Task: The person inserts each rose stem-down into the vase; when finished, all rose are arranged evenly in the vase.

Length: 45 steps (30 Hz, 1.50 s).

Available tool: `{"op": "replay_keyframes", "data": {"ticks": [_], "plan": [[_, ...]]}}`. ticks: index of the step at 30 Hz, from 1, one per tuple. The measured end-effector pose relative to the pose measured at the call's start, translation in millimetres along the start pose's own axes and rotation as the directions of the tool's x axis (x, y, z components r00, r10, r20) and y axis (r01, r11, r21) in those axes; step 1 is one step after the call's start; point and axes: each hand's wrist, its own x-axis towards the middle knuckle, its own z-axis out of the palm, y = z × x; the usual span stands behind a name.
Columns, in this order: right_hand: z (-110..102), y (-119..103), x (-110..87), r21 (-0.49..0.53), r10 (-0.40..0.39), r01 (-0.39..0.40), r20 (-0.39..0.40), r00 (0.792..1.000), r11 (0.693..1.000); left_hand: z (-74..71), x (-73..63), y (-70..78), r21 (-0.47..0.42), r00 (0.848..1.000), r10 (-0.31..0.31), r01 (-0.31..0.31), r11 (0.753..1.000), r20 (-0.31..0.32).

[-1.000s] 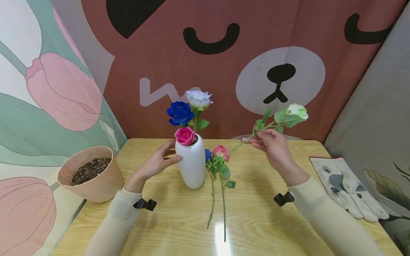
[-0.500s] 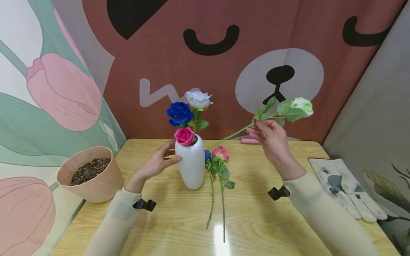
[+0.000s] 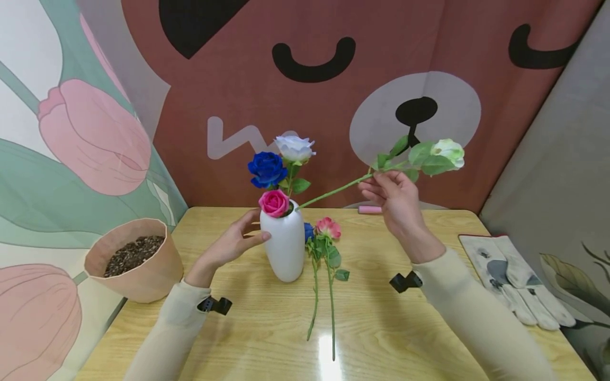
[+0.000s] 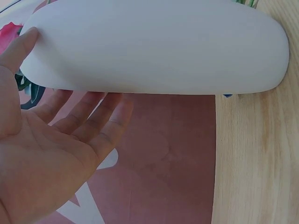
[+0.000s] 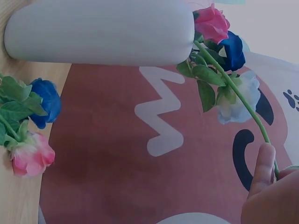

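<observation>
Your right hand (image 3: 397,198) pinches the green stem of a pale white-green artificial rose (image 3: 448,151), holding it raised above the light wooden table (image 3: 267,338). The bloom sits out to the right of your fingers, and the stem slants down to the left so that its bare end meets the mouth of the tall white ceramic vase (image 3: 285,242). In the right wrist view the stem tip sits right at the vase opening beside the pink rose (image 3: 274,202).

Your left hand (image 3: 233,241) rests against the left side of the vase with fingers straight and spread, thumb on the wall near its top. A blue rose (image 3: 267,168) and a white rose (image 3: 294,146) also stand in the vase. Two more stemmed roses (image 3: 323,233) lie on the table just right of the vase. A tan pot of soil (image 3: 135,264) sits at the left edge, and white work gloves (image 3: 517,278) at the right.
</observation>
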Motion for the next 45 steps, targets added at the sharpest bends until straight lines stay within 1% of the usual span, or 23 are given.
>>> {"op": "replay_keyframes", "data": {"ticks": [7,11,15,19,23,28,36,40,45], "plan": [[9.8,1.2,0.7,-0.020,-0.010,0.009,-0.009,1.000,1.000,-0.2,0.0,0.5,0.003,1.000,-0.001,0.001,1.000,0.001],[14.7,4.4,0.0,-0.107,-0.022,0.022,0.002,1.000,0.994,-0.3,0.0,0.7,0.003,1.000,0.002,-0.002,1.000,0.004],[19.5,8.9,-0.9,-0.220,-0.012,0.017,0.024,1.000,0.975,-0.2,-0.2,0.9,0.002,1.000,0.004,-0.004,1.000,0.004],[25.6,13.7,-0.6,-0.262,0.000,0.015,0.055,0.999,0.965,0.0,-0.4,1.3,0.000,1.000,0.004,-0.004,1.000,0.005],[31.0,19.2,1.7,-0.267,0.004,0.019,0.089,0.996,0.964,0.3,-0.3,1.5,-0.002,1.000,0.008,-0.008,1.000,0.004],[36.7,27.6,5.5,-0.276,0.029,0.004,0.118,0.993,0.961,0.5,0.0,0.4,-0.006,1.000,0.015,-0.015,1.000,0.006],[49.0,39.5,11.1,-0.345,0.095,-0.051,0.111,0.989,0.937,0.6,0.0,-0.9,-0.004,1.000,0.015,-0.015,1.000,0.004],[55.6,43.6,13.6,-0.361,0.103,-0.058,0.109,0.989,0.931,0.9,0.2,-1.2,-0.004,1.000,0.019,-0.019,1.000,0.003],[63.5,50.9,14.5,-0.406,0.109,-0.050,0.125,0.986,0.913,1.4,0.4,-1.4,-0.002,1.000,0.014,-0.014,1.000,0.001]]}}
